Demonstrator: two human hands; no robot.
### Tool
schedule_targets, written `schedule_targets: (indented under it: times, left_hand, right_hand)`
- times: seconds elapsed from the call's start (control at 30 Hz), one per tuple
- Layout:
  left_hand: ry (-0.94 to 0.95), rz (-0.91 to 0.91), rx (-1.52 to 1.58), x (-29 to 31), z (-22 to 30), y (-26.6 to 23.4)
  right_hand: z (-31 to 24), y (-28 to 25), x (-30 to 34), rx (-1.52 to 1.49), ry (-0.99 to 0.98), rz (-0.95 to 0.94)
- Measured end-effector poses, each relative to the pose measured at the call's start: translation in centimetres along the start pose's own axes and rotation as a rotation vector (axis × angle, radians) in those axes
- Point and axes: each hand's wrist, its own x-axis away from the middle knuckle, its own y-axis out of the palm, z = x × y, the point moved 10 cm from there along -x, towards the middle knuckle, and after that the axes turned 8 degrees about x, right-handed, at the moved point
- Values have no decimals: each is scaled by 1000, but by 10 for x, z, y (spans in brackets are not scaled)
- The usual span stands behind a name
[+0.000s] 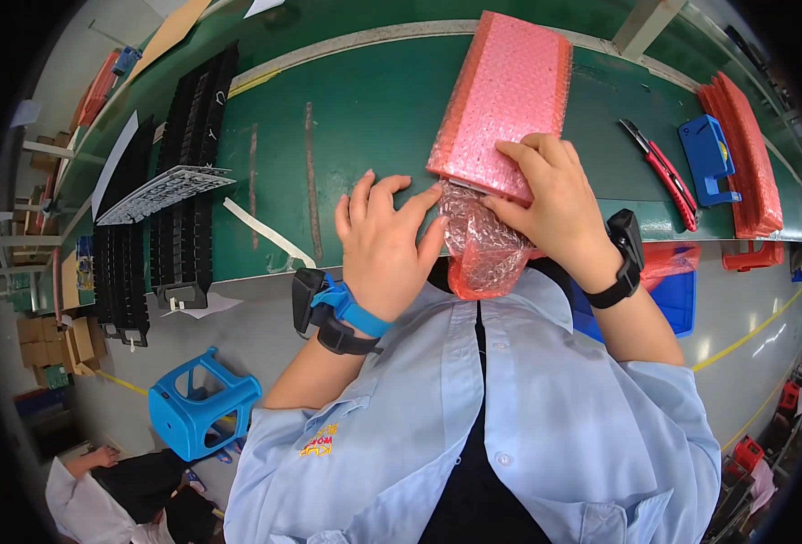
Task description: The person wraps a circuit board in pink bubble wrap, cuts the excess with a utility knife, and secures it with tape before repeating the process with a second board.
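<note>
A pink bubble wrap bag (510, 86) lies on the green workbench in front of me, its crumpled open flap (483, 240) hanging toward me over the near edge. A thin, dark-edged item shows just inside its mouth; its kind is hidden. My right hand (550, 199) grips the bag's near right corner, fingers on top and thumb at the mouth. My left hand (387, 236) has its fingers apart, index and thumb tips touching the left side of the mouth and flap.
Right of the bag lie a red utility knife (664, 172), a blue tape dispenser (709, 159) and stacked pink bubble bags (747, 163). Black slotted racks (183, 181) with a white patterned panel (161, 195) stand left. A blue stool (203, 403), a blue bin (673, 304) and another person (120, 499) are below.
</note>
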Motion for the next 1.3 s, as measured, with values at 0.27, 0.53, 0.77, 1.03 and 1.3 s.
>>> schedule_targets:
  times: [0.27,0.53,0.77,1.03,1.3]
  left_hand:
    - [99,-40,-5,-6,15,4]
    - [118,-108,39,-4,17,11]
    - [102,-106,51,-1,17,10]
    - [121,-92,52,-4,19,14]
    - [106,-63,68,-1,13,10]
  right_hand:
    - [-7,-1,17,68,-142,37]
    - [6,3,17,93,-14,34]
    - [-2,-9,4,86,-15,120]
    - [18,0,-2,94,41,106]
    - [-15,9,6,53,-8,31]
